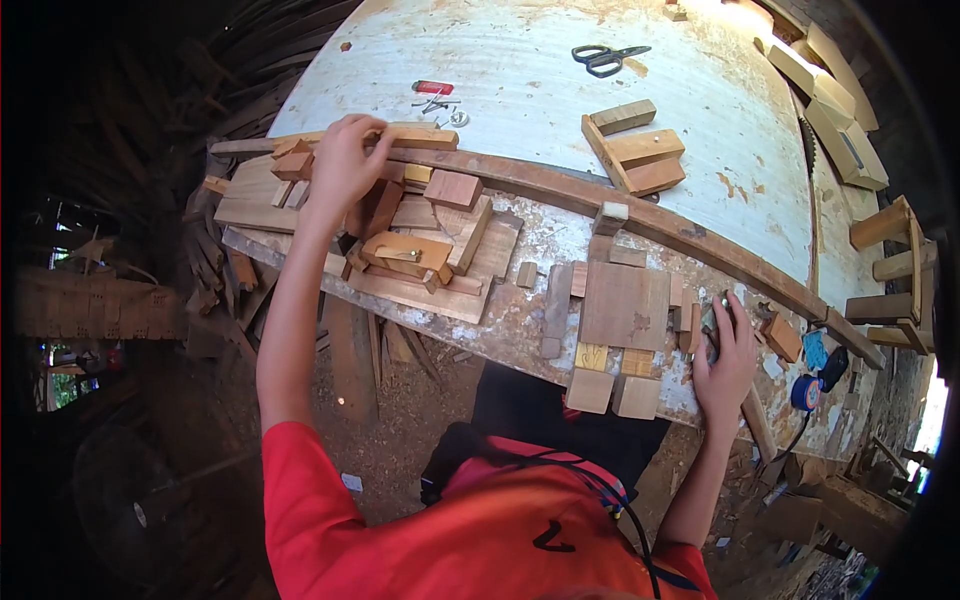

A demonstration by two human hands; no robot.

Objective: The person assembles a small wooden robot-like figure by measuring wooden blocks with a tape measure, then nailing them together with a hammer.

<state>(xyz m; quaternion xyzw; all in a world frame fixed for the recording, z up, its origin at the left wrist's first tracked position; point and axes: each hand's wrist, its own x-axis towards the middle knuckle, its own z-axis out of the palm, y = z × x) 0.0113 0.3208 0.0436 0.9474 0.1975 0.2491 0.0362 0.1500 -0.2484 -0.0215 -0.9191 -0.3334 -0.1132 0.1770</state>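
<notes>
My left hand point(346, 160) reaches over a pile of wood pieces, thumb apart from the bent fingers, by a light wooden strip point(425, 138). Its fingertips are partly hidden. Below it lie a reddish wood block point(453, 189) and an orange-brown wooden piece with a small metal fitting point(408, 250). My right hand point(727, 365) rests at the bench's near right, fingers stretched and apart beside small wood blocks point(688, 318). Left of it, a square wooden board point(626, 305) lies with small blocks around its edges, including two pale blocks point(590, 391) at its front.
A long wooden bar point(560, 190) crosses the white workbench point(500, 70). Beyond it are scissors point(606, 60), a red object point(433, 87), loose screws and a joined wooden piece point(640, 150). A blue tape roll point(805, 392) lies at right. More jointed wooden pieces point(895, 265) stand along the right edge.
</notes>
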